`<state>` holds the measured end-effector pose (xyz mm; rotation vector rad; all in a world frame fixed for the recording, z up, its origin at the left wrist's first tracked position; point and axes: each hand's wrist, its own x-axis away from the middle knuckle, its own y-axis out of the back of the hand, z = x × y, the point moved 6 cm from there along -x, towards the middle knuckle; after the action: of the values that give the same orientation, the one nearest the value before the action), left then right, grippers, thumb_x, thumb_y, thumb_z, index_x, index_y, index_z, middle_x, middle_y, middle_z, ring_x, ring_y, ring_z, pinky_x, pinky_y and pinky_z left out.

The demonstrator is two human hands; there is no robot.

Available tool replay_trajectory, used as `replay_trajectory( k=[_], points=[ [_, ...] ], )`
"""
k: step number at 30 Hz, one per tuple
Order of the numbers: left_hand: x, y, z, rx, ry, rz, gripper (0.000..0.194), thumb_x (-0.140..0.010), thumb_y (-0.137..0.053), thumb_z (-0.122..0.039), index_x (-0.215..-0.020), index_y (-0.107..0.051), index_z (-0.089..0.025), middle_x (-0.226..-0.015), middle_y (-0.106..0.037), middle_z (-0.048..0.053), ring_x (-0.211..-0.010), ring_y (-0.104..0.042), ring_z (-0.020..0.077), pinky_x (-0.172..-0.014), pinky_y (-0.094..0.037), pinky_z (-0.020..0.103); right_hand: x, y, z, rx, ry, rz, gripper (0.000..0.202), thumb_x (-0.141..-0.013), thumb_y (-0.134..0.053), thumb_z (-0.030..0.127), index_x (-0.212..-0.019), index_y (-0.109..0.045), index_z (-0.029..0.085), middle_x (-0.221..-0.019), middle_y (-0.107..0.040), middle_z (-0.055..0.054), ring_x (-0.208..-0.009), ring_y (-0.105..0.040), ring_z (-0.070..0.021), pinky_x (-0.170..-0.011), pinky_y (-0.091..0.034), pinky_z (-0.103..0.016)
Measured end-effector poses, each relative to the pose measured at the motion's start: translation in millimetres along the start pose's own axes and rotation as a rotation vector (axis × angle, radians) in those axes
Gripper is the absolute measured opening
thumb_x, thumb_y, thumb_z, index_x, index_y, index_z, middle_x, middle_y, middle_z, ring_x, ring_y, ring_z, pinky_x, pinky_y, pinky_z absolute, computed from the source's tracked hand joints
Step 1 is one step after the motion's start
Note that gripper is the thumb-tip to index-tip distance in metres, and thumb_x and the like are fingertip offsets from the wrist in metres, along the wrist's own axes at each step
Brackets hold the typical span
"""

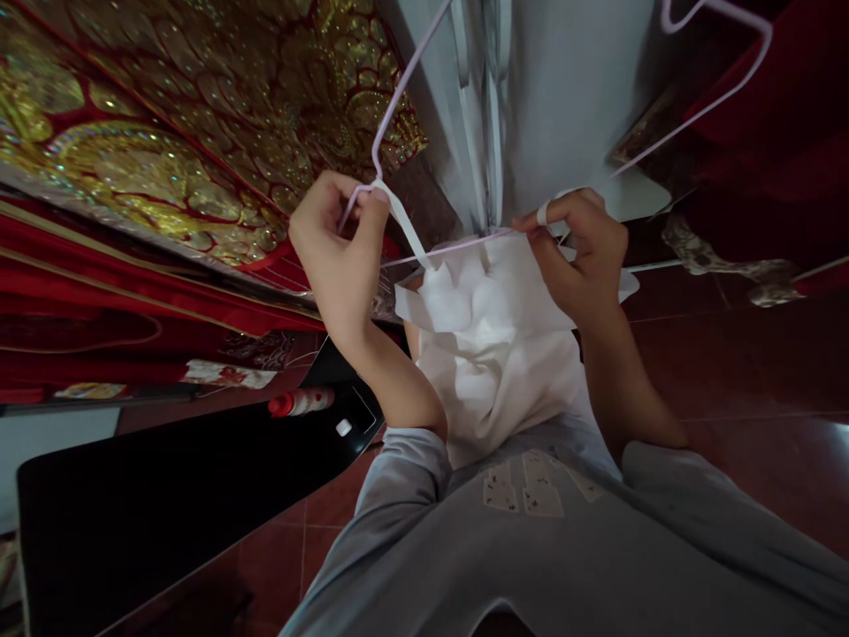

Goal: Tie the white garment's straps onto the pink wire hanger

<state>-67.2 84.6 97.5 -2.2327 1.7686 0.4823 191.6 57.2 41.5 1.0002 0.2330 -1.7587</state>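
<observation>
My left hand is closed in a pinch at the bent shoulder of a lilac clothes hanger. A white strap loops over that bend and runs down to a white garment lying across my lap. On the other side, my right hand pinches the hanger's thin lower bar between thumb and forefinger. A white band crosses its forefinger; I cannot tell whether it is a ring or a strap. The garment's top edge lies along the bar, in loose folds, between the hands.
Red and gold sequined clothing hangs at the left. Below it, a black tabletop carries a red-capped bottle and a small white case. Metal legs stand ahead. Dark red fabric hangs right, above a red tiled floor.
</observation>
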Motion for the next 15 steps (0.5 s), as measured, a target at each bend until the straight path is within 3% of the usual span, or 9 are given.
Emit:
replay_trajectory(
  k=[6, 10, 12, 15],
  points=[
    [17, 13.8, 44, 0.306, 0.069, -0.198, 0.027, -0.112, -0.058, -0.028, -0.086, -0.066, -0.021, -0.071, -0.058, 0.000, -0.062, -0.061, 0.0152, -0.067, -0.051, 0.030, 0, 2, 8, -0.084, 0.060, -0.015, 0.016, -0.102, -0.060, 0.036, -0.092, -0.071, 0.029, -0.090, -0.076, -0.001, -0.089, -0.069, -0.0221, -0.091, -0.055, -0.047],
    [41, -6.6, 69, 0.500, 0.231, -0.206, 0.041, -0.108, -0.054, -0.058, -0.093, -0.065, -0.022, -0.097, -0.074, 0.007, -0.087, -0.072, 0.0207, -0.085, -0.061, 0.034, 1, -1, 13, -0.136, 0.050, 0.005, 0.019, -0.105, -0.054, 0.034, -0.101, -0.072, 0.031, -0.097, -0.078, 0.001, -0.094, -0.070, -0.0221, -0.094, -0.054, -0.046],
    [51, -19.6, 70, 0.484, 0.229, -0.216, 0.042, -0.108, -0.051, -0.059, -0.092, -0.062, -0.021, -0.112, -0.075, 0.010, -0.103, -0.073, 0.0215, -0.096, -0.061, 0.034, 2, -3, 15, -0.150, 0.038, 0.013, 0.024, -0.107, -0.050, 0.032, -0.102, -0.073, 0.034, -0.098, -0.079, 0.002, -0.096, -0.071, -0.0218, -0.096, -0.054, -0.046],
    [57, -28.7, 65, 0.430, 0.154, -0.287, 0.035, -0.114, -0.042, -0.044, -0.090, -0.054, -0.023, -0.122, -0.074, 0.010, -0.106, -0.073, 0.0188, -0.093, -0.062, 0.029, 1, -2, 16, -0.141, 0.037, 0.001, 0.028, -0.108, -0.048, 0.036, -0.102, -0.075, 0.034, -0.095, -0.079, 0.002, -0.092, -0.070, -0.0213, -0.094, -0.056, -0.046]
  ],
)
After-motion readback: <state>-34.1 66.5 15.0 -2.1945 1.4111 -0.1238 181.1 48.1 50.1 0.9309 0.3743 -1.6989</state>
